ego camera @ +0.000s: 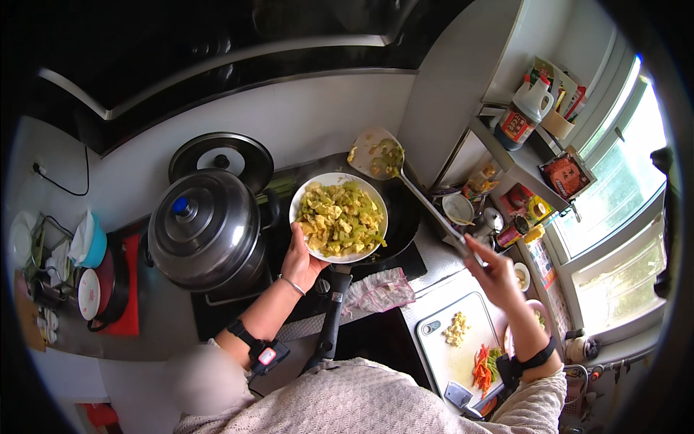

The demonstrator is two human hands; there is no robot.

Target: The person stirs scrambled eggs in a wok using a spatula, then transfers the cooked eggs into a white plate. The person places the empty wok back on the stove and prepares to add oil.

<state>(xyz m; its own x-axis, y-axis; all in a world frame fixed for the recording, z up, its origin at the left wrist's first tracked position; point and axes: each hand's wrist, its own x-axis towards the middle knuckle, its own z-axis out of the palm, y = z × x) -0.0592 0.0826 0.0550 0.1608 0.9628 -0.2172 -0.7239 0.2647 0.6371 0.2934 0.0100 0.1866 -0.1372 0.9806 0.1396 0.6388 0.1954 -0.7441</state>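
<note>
My left hand grips the rim of a white plate and supports it from below. Scrambled egg with pieces of green vegetable is heaped on the plate, which is over a black frying pan and hides much of it. My right hand is shut on the handle of a spatula. Its broad blade, with bits of egg and green vegetable on it, is beyond the plate at the pan's far side. The pan's black handle points towards me.
A lidded metal steamer pot stands left of the pan, with a black lid behind. At right lie a cutting board with chopped vegetables and a cleaver. A cloth lies by the pan handle. A shelf holds a sauce jug.
</note>
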